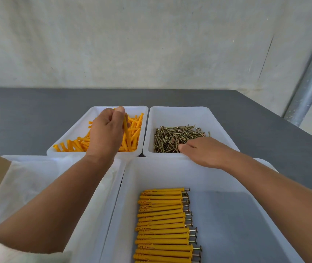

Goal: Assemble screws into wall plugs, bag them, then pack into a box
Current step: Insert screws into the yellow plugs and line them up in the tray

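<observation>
The left hand point(106, 133) pinches one ribbed orange plastic wall plug point(125, 126), held upright over the loose plugs point(135, 132) in the far-left white plastic tray point(98, 109). The right hand point(206, 152) reaches into the far-right tray point(217, 118), fingertips at the tangled brassy screws point(172, 136); whether it grips one I cannot tell. In the near-right tray point(151, 173), assembled plugs point(162, 221) lie in a neat row, screw heads pointing right. All the trays sit on a matte grey surface point(28, 114).

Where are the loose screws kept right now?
In the head view, the loose screws lie in the far right tray, beside the plug tray, by the right hand.
</observation>
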Action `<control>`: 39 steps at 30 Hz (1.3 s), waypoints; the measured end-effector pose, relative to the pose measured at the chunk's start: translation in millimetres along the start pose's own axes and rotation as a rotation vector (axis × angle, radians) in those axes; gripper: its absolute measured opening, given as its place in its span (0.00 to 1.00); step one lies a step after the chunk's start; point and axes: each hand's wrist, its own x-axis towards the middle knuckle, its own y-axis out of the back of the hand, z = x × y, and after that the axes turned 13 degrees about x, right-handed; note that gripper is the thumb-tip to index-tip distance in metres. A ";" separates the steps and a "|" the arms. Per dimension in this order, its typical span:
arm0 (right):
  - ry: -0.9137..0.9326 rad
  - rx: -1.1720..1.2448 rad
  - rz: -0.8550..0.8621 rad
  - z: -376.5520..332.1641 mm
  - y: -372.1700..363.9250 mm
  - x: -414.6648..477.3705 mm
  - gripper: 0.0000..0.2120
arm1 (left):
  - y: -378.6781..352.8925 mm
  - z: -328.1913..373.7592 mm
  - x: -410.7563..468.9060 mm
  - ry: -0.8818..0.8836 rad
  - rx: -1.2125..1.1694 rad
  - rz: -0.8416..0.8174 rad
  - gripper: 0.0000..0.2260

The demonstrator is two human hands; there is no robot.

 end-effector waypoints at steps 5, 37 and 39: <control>-0.016 0.112 0.050 -3.4 4.1 -2.5 0.19 | 2.3 11.7 -7.7 0.092 -0.310 -0.091 0.13; 0.009 1.360 0.356 -28.2 22.9 -13.0 0.07 | -1.8 7.6 -18.3 0.347 -0.304 -0.883 0.09; 0.006 1.360 0.354 -29.3 22.1 -13.4 0.07 | -2.1 7.5 -18.5 0.338 -0.294 -0.893 0.09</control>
